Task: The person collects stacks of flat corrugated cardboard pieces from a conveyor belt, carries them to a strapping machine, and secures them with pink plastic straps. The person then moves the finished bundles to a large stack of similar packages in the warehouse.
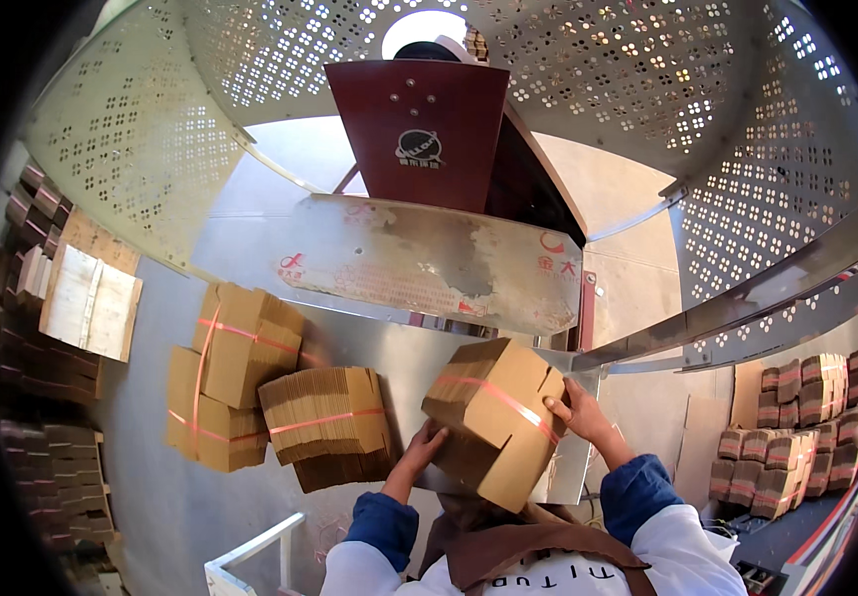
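Observation:
A thick bundle of flat cardboard pieces (493, 392), bound with a pink strap, sits tilted at the near side of the metal worktop (404, 358), in front of my body. My left hand (421, 451) grips its left side, the fingers partly hidden by the cardboard. On its right side my right hand (588, 417) is closed round the edge, with thumb and fingers against the cardboard near the strap. To the left of my left hand stands a cardboard stack (324, 407) with a pink strap. Beyond it, more strapped cardboard bundles (250, 343) are piled together.
A dark red machine housing (419, 134) rises ahead, behind a scuffed metal panel (429, 263). Curved perforated metal guards (627, 70) surround the far side. Strapped cardboard stacks (786, 467) stand at the right, others (71, 467) at the left. A white metal frame (260, 546) is near, lower left.

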Demonstrator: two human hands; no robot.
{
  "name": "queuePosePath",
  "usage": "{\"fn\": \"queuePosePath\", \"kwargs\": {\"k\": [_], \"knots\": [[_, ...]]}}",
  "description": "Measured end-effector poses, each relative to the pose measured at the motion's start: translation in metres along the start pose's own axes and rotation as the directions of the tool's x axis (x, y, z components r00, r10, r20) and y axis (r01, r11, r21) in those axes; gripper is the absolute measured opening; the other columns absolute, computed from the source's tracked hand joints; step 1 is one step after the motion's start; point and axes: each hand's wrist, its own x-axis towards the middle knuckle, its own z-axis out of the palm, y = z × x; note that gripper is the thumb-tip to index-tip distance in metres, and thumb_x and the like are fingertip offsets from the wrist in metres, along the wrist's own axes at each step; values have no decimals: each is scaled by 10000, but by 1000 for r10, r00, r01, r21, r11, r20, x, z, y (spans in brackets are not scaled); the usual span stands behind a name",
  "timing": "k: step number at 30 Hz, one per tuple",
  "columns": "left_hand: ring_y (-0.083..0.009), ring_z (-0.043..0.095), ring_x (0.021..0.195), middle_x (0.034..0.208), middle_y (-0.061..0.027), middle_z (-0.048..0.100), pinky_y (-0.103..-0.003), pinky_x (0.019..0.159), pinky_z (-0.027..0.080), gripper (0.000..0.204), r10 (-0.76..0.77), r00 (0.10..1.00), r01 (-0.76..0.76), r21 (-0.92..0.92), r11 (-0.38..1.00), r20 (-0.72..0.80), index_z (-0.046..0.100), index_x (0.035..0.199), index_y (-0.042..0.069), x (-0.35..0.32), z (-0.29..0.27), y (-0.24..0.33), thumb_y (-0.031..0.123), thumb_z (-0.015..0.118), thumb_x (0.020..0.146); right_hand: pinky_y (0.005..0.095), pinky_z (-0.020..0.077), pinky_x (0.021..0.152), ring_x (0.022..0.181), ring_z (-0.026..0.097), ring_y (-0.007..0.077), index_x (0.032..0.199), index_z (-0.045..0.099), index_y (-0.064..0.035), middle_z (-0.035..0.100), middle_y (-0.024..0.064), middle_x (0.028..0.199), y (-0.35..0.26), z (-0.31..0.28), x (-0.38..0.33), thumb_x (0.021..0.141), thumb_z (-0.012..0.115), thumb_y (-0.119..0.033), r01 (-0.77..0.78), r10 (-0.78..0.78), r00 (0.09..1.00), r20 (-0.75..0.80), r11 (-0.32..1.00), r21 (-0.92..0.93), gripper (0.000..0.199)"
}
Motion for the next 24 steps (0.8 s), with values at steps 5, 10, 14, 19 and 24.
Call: {"fn": "queuePosePath", "kwargs": {"k": [5, 10, 14, 19, 24], "knots": [[-333, 479, 1251, 1353, -213, 497, -383, 1049, 367, 633, 64, 969, -209, 650, 730, 240, 417, 1382, 13, 75, 9, 6, 443, 528, 932, 462, 487, 831, 980, 611, 405, 1278, 493, -38, 634, 249, 1043, 15, -19, -40, 841, 588, -551, -150, 138, 983, -120, 985, -91, 680], [-244, 584, 1087, 1172, -167, 624, -342, 945, 441, 451, -260, 900, 147, 316, 937, 351, 555, 1259, 0, 100, 125, 78, 325, 520, 948, 448, 488, 827, 961, 620, 394, 1284, 494, -2, 636, 257, 1037, 39, -57, -69, 840, 614, -491, -301, 250, 930, -268, 938, -170, 671], [-208, 622, 981, 1079, -127, 664, -329, 888, 467, 405, -177, 942, 84, 314, 946, 284, 598, 1188, -11, 105, 105, 73, 302, 541, 938, 429, 492, 829, 965, 627, 373, 1291, 486, 1, 642, 245, 1037, 46, -51, -68, 842, 624, -468, -259, 213, 936, -279, 956, -138, 664], [-289, 604, 1087, 1202, -216, 602, -363, 915, 468, 475, 264, 964, -253, 434, 864, 38, 495, 1275, -22, 53, 81, 106, 268, 598, 912, 354, 495, 839, 1003, 630, 287, 1307, 472, 13, 637, 209, 1091, 32, -62, -64, 871, 644, -350, -298, 295, 930, -218, 954, 19, 593], [-345, 532, 1115, 1203, -185, 559, -384, 975, 410, 431, 861, 433, -283, 866, 411, -267, 504, 1235, -11, -92, -19, 154, 193, 628, 876, 405, 354, 1038, 1277, 440, 309, 1370, 412, 3, 466, 208, 1368, -58, -56, -42, 930, 580, -321, -4, 33, 965, -261, 994, 113, 572]]}}
